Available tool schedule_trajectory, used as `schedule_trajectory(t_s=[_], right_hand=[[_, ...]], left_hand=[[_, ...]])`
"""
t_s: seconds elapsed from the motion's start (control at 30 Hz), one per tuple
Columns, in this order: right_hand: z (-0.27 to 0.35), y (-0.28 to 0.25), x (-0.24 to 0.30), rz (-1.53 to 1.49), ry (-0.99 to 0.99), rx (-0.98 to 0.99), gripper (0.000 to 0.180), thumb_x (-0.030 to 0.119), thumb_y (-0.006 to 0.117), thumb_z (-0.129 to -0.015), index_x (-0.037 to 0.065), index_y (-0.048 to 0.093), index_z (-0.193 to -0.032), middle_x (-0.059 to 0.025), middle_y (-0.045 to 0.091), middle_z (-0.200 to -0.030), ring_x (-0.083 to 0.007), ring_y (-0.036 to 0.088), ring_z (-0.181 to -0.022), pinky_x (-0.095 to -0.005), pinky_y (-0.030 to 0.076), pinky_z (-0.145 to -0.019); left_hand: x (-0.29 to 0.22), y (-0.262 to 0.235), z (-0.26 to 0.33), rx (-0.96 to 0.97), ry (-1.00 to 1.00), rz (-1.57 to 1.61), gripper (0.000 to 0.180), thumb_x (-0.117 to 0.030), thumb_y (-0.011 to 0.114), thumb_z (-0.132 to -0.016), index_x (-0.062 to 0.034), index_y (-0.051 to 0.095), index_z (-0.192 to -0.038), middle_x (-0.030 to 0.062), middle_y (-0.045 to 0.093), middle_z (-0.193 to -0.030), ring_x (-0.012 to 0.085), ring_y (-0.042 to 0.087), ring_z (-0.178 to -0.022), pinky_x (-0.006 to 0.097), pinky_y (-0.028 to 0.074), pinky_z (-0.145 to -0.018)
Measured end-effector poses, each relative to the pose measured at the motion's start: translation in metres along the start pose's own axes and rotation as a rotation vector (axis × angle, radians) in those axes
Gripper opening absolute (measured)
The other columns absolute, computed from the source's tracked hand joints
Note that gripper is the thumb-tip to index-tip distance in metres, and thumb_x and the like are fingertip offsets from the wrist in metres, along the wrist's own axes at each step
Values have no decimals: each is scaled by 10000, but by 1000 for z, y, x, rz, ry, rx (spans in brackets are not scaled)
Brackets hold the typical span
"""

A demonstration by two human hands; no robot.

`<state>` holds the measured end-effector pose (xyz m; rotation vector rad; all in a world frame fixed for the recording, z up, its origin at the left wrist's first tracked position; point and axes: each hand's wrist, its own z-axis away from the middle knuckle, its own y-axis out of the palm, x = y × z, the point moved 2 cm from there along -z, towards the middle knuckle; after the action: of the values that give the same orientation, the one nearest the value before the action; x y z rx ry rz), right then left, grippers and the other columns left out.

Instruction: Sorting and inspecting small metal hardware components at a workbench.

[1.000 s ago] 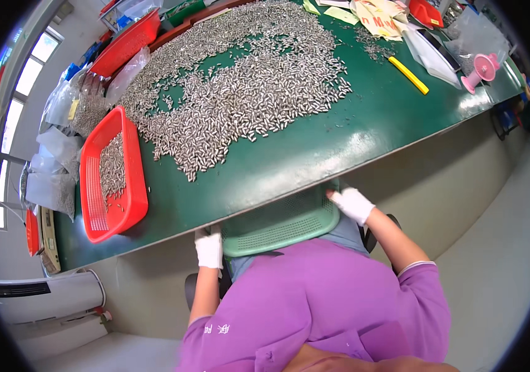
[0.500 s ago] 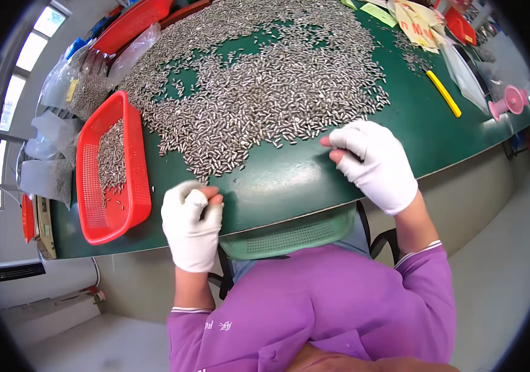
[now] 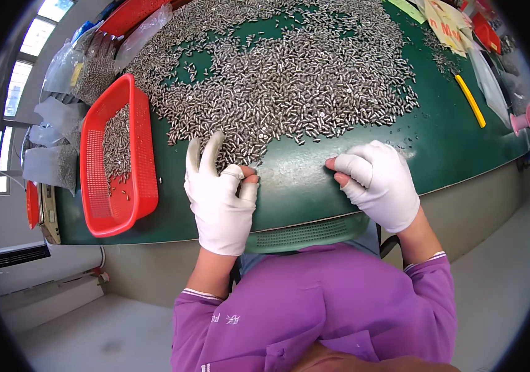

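While left hand [image 3: 220,192] pinches at pile [image 3: 289,74] edge | right hand [image 3: 379,183] curled, empty | bare table [image 3: 302,180] between

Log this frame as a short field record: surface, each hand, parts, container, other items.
surface: green table
left hand: white glove with cut fingertips, two fingers stretched onto the near edge of the metal parts
right hand: white glove, bare fingertips, resting on bare table just short of the parts
metal parts: broad spread of small silvery pieces
red basket: left of the left hand, some parts inside
yellow tool: far right
pink object: at the right edge
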<state>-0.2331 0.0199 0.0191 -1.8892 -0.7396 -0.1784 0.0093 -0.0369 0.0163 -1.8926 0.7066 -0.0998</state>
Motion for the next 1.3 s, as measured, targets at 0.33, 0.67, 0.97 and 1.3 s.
schedule_trajectory(t_s=[0.33,0.67,0.97,1.3], right_hand=[[-7,30,36,63,-40,29,299,195,706,-809,177,678,-1106,-3,587,-846,-226,590,-781,-371,478,-677],[-27,42,54,244,-98,101,223,252,672,-863,184,696,-1074,-10,537,-808,-204,568,-750,-369,443,-641],[-9,2,17,268,78,-180,224,134,750,-725,174,692,-937,-12,613,-844,-253,600,-756,-401,497,-655],[-4,31,46,39,-22,178,775,430,819,-678,35,613,-1312,-131,465,-1492,-452,402,-1373,-679,334,-1072]], left_hand=[[2,-5,7,-95,-27,104,126,21,670,-781,-16,676,-901,199,522,-1469,440,447,-1373,481,394,-1116],[12,-3,13,-61,-26,70,165,-35,699,-784,-80,635,-929,204,471,-1490,531,411,-1357,572,387,-1077],[6,1,11,-41,-2,54,282,-109,770,-751,-117,645,-1003,165,442,-1508,498,390,-1374,588,369,-1063],[-4,4,9,-23,55,127,170,-118,681,-855,-70,666,-1017,194,489,-1483,516,413,-1369,561,397,-1069]])
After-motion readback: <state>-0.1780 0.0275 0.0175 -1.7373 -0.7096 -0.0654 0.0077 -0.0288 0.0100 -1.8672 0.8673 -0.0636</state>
